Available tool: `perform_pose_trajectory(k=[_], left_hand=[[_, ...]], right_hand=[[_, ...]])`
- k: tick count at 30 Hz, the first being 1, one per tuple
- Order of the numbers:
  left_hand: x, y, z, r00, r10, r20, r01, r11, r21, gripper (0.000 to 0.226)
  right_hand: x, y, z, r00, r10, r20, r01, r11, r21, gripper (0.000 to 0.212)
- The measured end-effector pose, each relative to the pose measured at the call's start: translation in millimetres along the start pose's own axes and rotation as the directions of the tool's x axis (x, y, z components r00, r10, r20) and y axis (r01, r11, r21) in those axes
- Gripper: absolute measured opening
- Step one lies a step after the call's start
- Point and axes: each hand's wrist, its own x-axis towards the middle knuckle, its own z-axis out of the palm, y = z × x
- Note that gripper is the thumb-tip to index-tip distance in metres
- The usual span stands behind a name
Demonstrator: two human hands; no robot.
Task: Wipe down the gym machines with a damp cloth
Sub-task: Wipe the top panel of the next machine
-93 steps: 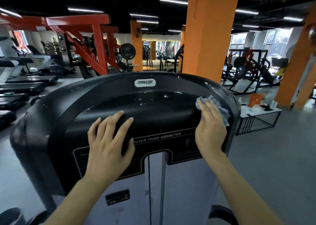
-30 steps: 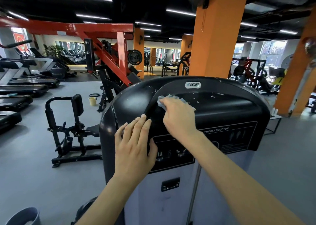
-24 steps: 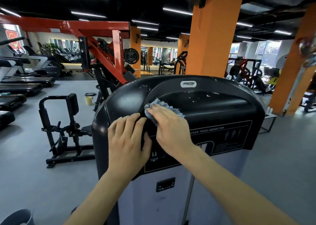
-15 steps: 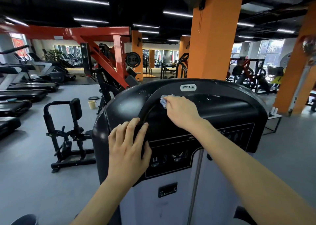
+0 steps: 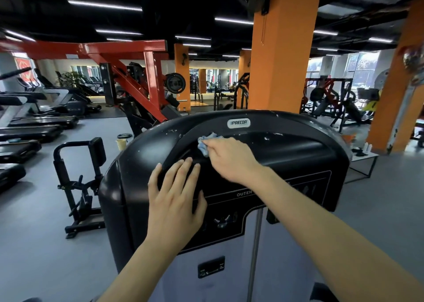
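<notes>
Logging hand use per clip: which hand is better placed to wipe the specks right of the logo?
Probably the right hand: it pinches the cloth beside those specks; the left hand lies flat on the machine, empty.

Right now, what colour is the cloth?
Light blue cloth, gripped by the right hand against the black Precor machine; head view.

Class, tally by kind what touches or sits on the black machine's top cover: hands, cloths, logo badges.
hands: 2 (left hand, right hand)
cloth: 1
logo badge: 1
Total: 4
</notes>
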Motion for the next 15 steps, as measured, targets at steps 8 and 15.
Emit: perform_pose_trajectory(k=[8,15], left_hand=[[3.2,0.5,-3.1,0.998,-0.004,0.056,0.003,1.0,0.016,0.054],[17.4,9.9,3.3,0.999,-0.047,-0.02,0.047,0.999,-0.023,0.043]], right_hand=[[16.4,45.6,-1.6,0.983,0.182,0.015,-0.179,0.976,-0.124,0.037],[9.4,8.0,14.8,0.996,-0.069,-0.055,0.066,0.996,-0.052,0.038]])
